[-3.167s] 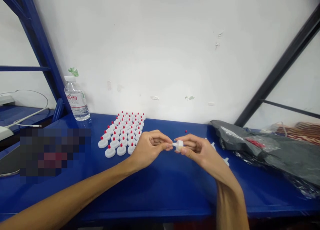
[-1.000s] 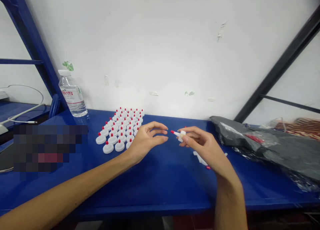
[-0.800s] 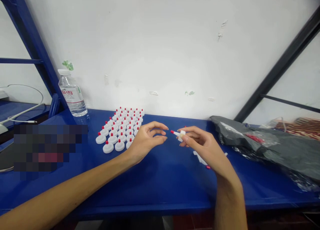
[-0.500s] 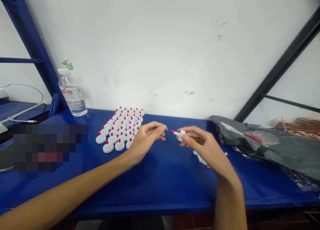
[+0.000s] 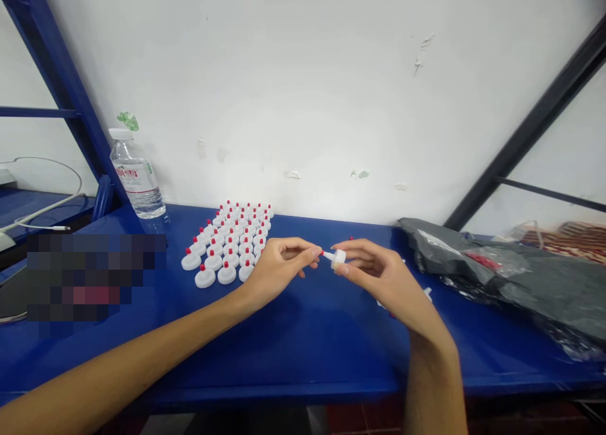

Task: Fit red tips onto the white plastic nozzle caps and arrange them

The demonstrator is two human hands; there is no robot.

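Observation:
A white nozzle cap with a tapered spout lies sideways between my hands, its red tip pointing left. My right hand grips the white base between thumb and fingers. My left hand pinches the red tip with thumb and forefinger, covering part of it. Beyond my left hand, several round white caps with red tips stand upright in close rows. Some small white and red pieces lie on the table, partly hidden behind my right wrist.
A water bottle stands at the back left of the blue table, near the wall. Grey plastic bags cover the right end, with a clear packet of red pieces on top. A white cable runs at far left.
My left hand has moved slightly right and closed on the red tip. My right hand has shifted a little left with the nozzle cap, turning its base.

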